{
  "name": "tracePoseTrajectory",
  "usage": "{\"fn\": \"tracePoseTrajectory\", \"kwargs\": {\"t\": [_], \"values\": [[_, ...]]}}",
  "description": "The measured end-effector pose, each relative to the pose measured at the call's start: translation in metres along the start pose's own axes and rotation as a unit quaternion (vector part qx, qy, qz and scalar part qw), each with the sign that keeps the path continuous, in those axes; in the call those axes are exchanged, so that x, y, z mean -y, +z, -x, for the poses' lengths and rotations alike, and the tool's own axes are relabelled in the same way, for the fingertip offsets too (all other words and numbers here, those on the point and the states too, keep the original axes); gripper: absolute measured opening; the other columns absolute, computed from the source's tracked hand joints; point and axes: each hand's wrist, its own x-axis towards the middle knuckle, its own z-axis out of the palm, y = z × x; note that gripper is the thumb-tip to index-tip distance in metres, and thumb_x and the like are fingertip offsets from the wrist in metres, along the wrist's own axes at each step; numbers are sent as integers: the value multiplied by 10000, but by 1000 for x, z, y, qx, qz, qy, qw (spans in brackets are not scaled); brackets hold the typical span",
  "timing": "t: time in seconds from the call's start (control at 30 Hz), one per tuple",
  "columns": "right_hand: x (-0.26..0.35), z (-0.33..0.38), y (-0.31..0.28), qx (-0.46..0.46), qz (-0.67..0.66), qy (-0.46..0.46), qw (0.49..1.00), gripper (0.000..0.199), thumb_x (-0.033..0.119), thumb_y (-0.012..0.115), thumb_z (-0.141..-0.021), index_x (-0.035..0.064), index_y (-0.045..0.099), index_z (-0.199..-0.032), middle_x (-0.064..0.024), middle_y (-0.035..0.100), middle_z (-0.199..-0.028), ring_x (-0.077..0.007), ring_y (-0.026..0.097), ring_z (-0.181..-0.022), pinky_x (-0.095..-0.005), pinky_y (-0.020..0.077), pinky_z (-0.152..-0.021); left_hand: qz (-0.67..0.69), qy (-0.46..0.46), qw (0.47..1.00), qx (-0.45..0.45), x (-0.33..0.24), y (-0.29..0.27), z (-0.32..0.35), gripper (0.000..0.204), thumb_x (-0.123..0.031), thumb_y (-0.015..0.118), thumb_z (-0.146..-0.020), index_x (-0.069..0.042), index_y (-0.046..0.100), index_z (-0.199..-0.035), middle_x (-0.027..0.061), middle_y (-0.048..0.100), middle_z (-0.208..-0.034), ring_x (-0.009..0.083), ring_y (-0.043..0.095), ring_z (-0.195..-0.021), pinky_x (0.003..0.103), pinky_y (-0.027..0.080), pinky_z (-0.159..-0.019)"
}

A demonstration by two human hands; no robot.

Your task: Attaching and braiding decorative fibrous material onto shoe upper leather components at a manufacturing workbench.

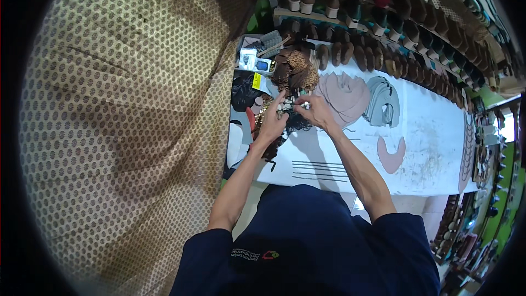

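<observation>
Both hands reach into a cluttered pile at the left part of the white work table (427,131). My left hand (272,122) is on the pile's near side, its index finger stretched out and the thumb apart from it. Facing it, my right hand (318,114) has thumb and fingertips pinched together over small pale and shiny bits; what they hold is too small to make out. Right behind the hands lies a bunch of brown and leopard-patterned fabric (298,66). Black stringy material (298,122) lies under and between the hands.
Pink curved pieces (342,96) and grey ones (383,104) are stacked right of my hands, near a single pink U-shaped piece (391,154). Dark thin strips (319,171) lie in front. Shoe-lasts (372,55) line the back below shelves. A patterned curtain (137,131) hangs at left.
</observation>
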Motion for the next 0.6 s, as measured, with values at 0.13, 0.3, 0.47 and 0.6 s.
{"fn": "tracePoseTrajectory", "kwargs": {"t": [0.13,0.3,0.47,0.6], "values": [[18,0,-19,5,-131,-49,990,311,253,769,-905,7,780,-1095,-186,763,-886,-261,716,-762,-388,555,-748,219,-17,965,142,-5,8,-26,731,56,599,-879,-6,428,-1587,162,563,-1512,239,554,-1374,333,418,-1155],[5,8,-38,-4,-104,5,995,291,227,764,-940,5,785,-1125,-127,777,-922,-183,694,-820,-368,544,-774,142,-68,984,83,-5,22,-32,540,3,644,-911,-22,604,-1448,119,678,-1348,204,632,-1199,307,470,-1067],[-33,49,-47,2,25,20,999,291,244,739,-916,31,797,-1106,-182,770,-927,-303,720,-812,-398,535,-751,-199,2,979,-49,59,7,-17,291,-90,745,-878,-85,753,-1169,196,643,-1371,386,565,-1337,427,438,-1113],[-73,96,-60,0,94,108,990,230,218,732,-872,83,819,-1037,-149,787,-924,-329,758,-880,-444,592,-789,-401,19,912,-86,82,11,-3,275,-168,765,-887,-160,783,-1162,196,523,-1517,415,370,-1503,657,253,-1182]]}}
